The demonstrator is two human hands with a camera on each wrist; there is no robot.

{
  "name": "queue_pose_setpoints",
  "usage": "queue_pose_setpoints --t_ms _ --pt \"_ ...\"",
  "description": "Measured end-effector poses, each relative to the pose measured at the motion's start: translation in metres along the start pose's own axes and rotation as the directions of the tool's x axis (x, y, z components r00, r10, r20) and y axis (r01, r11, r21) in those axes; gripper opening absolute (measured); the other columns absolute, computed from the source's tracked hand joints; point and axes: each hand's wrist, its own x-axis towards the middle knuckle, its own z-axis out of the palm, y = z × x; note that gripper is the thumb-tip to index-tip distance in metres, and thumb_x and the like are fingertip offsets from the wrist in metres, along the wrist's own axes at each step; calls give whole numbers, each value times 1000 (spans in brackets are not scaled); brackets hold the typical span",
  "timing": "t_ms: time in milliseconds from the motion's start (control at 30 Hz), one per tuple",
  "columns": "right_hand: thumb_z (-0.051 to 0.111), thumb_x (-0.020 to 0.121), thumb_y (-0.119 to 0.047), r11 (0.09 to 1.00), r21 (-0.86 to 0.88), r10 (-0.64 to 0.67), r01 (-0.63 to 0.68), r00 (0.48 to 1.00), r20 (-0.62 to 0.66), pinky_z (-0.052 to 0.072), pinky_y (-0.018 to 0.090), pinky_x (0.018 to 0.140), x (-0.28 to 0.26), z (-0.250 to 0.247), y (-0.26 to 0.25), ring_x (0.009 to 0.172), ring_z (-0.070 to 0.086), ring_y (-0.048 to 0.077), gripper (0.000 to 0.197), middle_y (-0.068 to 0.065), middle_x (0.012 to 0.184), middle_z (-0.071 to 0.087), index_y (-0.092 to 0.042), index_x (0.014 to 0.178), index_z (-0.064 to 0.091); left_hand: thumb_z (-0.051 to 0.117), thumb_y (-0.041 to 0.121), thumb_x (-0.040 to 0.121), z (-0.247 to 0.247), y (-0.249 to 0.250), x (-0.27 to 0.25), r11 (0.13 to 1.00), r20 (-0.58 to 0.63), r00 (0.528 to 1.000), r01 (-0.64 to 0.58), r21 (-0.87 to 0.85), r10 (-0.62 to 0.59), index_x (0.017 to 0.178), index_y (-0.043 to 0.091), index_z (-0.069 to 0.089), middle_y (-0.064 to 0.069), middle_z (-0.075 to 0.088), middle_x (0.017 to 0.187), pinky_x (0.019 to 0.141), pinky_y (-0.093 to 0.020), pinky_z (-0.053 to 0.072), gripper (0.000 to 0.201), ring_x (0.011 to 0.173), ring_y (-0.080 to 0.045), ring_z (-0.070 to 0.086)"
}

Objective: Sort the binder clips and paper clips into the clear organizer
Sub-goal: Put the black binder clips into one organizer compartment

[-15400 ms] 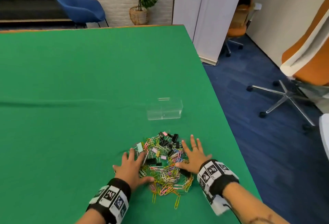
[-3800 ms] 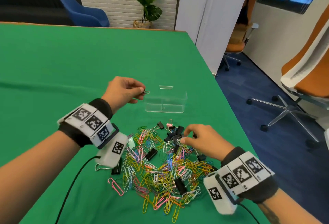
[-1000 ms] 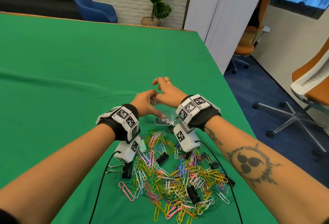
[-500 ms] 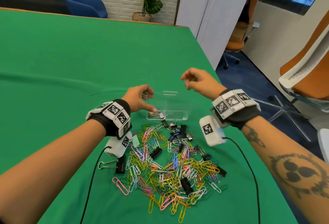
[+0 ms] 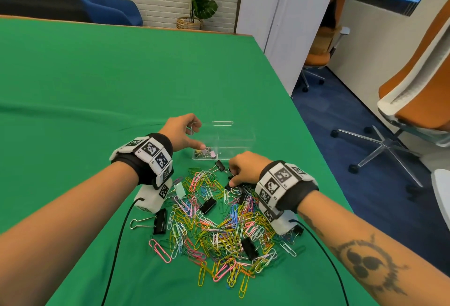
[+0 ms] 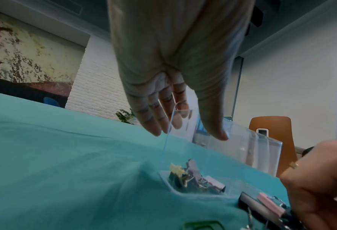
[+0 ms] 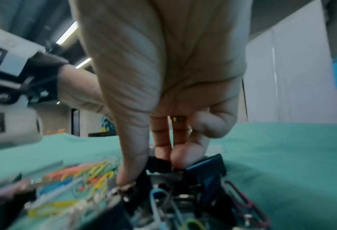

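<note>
Below, glossy wire paper clips litter the green cloth surface; left hand grip relaxed over the clear organizer, right hand pinching a black binder clip.

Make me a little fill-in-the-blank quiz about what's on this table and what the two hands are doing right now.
1. The table is covered with a ____ cloth.
2. The clips already inside the clear organizer lie in its ____ compartment.
3. The left hand hovers at the organizer holding ____.
4. The right hand reaches into the pile with its thumb and fingers around a small ____ binder clip.

Missing words: green; left; nothing; black
</note>
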Motion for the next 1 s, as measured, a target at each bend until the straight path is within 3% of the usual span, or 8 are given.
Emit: queue_pose_setpoints --t_ms 100,200,433,500,600,733,833,1000 --pt "54 91 -19 974 228 -7 4 1000 13 43 15 49 -5 -7 10 65 53 11 21 -1 74 54 -3 104 58 83 15 64 0 0 -1 1000 0 1000 -2 1 2 113 4 54 -10 61 114 88 -29 46 58 94 -17 52" --pt "44 94 -13 881 470 74 -51 997 -32 41 8 37 -12 -13 24 60 54 3 10 -4 70 54 -10 91 53 82 16 65 0 0 -1 1000 8 1000 1 -9 -1 114 4 53 -11 61 117 87 -27 45 58 96 -17 53" --pt "45 90 4 450 891 127 -64 992 7 40 13 34 -15 -11 43 52 67 4 22 8 72 64 -12 76 40 82 17 66 -1 2 -3 1000 14 1000 5 1 -5 115 4 52 -11 60 119 86 -26 44 59 97 -17 52" --pt "38 93 1 514 850 152 -113 988 39 44 14 36 -10 -13 39 47 63 6 14 7 71 59 -11 86 39 82 17 66 -1 2 -3 1000 10 1000 5 4 -5 115 4 52 -11 60 119 85 -27 44 59 96 -17 52" --pt "34 96 -8 792 590 166 -156 985 38 39 10 33 -12 -17 32 46 52 4 14 1 67 52 -14 86 43 82 17 66 0 2 -3 1000 10 1000 7 5 -7 115 4 52 -11 60 118 86 -28 45 59 95 -17 52" --pt "49 93 -14 935 338 9 -105 962 275 42 9 47 -23 -21 29 64 50 4 8 -7 73 53 -14 91 57 81 17 66 -1 2 -3 1000 19 1000 5 -1 -5 114 4 51 -11 59 117 85 -28 45 58 96 -18 52" --pt "60 87 -18 935 354 3 -24 998 60 41 24 81 -17 -21 27 81 54 11 19 -6 80 58 -9 103 65 81 18 66 -1 2 -3 1000 19 1000 0 1 0 114 4 51 -11 59 117 85 -28 45 58 95 -17 52" --pt "51 91 -16 1000 10 20 -18 986 -165 48 34 84 4 -10 10 103 58 25 35 8 116 60 -19 125 53 83 17 65 0 4 -4 1000 -5 1000 -3 13 3 113 1 52 -13 61 113 88 -35 49 60 91 -19 53"
